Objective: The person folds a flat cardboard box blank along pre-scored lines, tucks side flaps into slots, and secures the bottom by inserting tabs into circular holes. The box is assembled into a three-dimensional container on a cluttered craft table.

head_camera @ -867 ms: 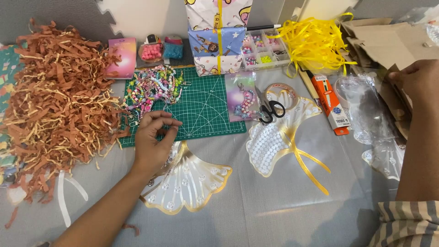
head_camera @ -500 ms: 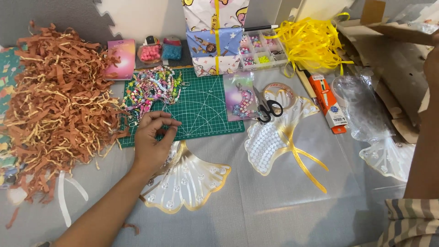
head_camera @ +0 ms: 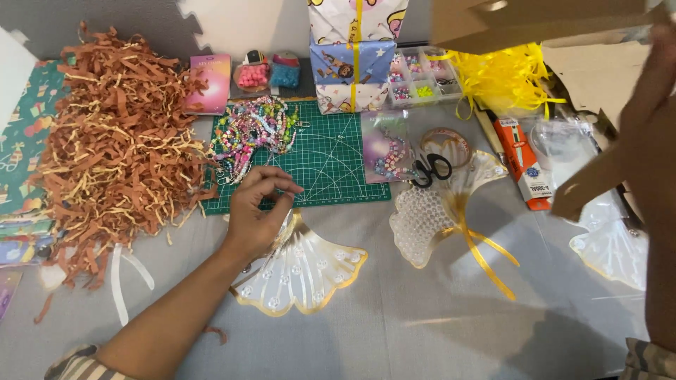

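Note:
My left hand [head_camera: 255, 210] rests on the narrow end of a clear fan-shaped tray with a gold rim [head_camera: 310, 271], fingers curled and pinched at the front edge of the green cutting mat [head_camera: 331, 158]. A heap of colourful bead strings [head_camera: 253, 130] lies on the mat just beyond it. At the far right, my right hand [head_camera: 651, 134] holds up a brown cardboard box [head_camera: 535, 21], which fills the top right corner and hides what is behind it.
A big pile of brown shredded paper [head_camera: 116, 151] lies left. A second fan tray with yellow ribbon [head_camera: 440, 214], scissors [head_camera: 429, 169], an orange-and-white pack [head_camera: 521, 165], wrapped gift boxes [head_camera: 352, 53], a bead organiser [head_camera: 419, 81] and yellow ribbon [head_camera: 503, 77] crowd the middle and right.
My right hand has raised the cardboard box up and toward the camera, so it now covers the top right. My left hand has stayed on the fan tray.

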